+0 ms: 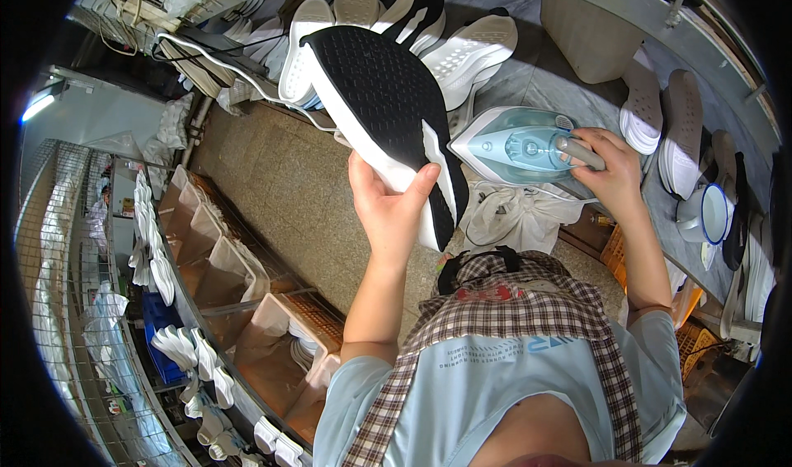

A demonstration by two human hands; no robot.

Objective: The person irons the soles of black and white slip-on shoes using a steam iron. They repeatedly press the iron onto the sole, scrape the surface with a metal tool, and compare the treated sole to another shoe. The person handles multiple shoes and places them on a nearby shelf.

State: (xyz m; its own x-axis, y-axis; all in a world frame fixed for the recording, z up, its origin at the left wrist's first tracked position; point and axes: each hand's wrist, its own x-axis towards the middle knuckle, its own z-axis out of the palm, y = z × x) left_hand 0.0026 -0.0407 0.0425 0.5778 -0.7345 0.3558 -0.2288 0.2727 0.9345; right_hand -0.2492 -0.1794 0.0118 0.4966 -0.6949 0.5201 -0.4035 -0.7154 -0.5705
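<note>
Left hand: my left hand (388,211) is clenched on the heel end of a shoe (384,108), thumb on its right edge, fingers wrapped behind.
Shoe: I see it held in the air, black tread facing me, white midsole along its lower edge.
Shoe axis: its length runs from lower right at my hand to upper left, toe pointing away toward the pile of white shoes (462,42).
Right hand: my right hand (610,170) grips the handle of a pale blue steam iron (516,145).
Iron: it rests on the surface (544,79), tip pointing left at the shoe, just beside it.
Below iron: crumpled white cloth (516,215).
</note>
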